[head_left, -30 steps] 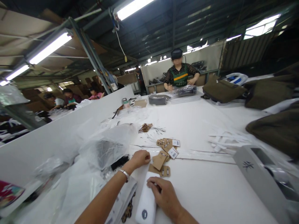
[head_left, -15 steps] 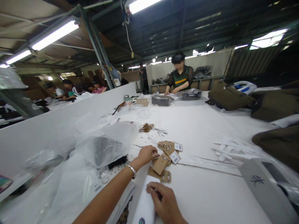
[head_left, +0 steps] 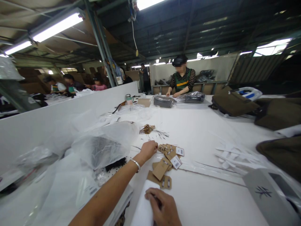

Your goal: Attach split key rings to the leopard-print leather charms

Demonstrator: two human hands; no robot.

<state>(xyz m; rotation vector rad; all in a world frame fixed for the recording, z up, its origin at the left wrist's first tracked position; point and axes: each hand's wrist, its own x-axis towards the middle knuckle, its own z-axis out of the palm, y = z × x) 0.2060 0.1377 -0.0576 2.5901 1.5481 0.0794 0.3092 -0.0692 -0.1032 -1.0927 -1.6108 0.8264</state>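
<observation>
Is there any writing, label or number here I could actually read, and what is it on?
No text can be read.
White stickers on the brown card tags: print too small and blurred.
Grey box: a dark star-like mark, no letters.
Label on the clear plastic bag: blurred.

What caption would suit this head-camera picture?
Left hand reaches to brown card tags while right hand rests on a white pouch.

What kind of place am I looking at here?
Most likely a factory packing floor for bags. A long white table holds brown card tags, clear plastic bags and olive-brown bags. Across it a co-worker in an apron handles wrapped goods under strip lights.
</observation>
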